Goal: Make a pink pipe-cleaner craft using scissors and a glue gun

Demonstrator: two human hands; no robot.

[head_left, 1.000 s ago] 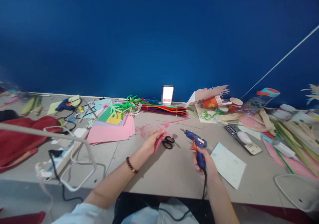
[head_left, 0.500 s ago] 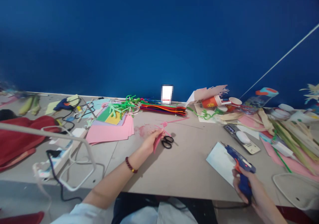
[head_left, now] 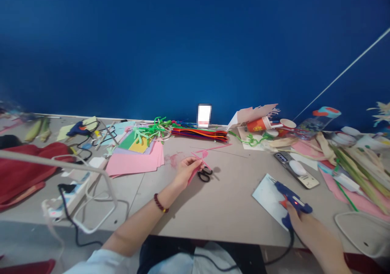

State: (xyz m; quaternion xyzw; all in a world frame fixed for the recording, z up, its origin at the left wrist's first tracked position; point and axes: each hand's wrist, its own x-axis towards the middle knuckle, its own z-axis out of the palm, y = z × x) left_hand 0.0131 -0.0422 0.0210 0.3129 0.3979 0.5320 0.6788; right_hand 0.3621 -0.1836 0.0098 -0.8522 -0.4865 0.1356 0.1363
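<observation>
Pink paper (head_left: 192,178) sits pinched within our left grip (head_left: 185,172), just beside one pair of scissors (head_left: 204,177) on the surface (head_left: 228,213); our right grip (head_left: 304,225) touches one glue gun (head_left: 294,197) over one pale sheet (head_left: 265,194), though we cannot tell whether that grip is closed

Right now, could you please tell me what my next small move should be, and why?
I would probably ease the right hand off the glue gun, once it feels steady: its nozzle shows over the pale sheet, while the left hand alone holds thin pink paper that a second hand might help steady.
</observation>
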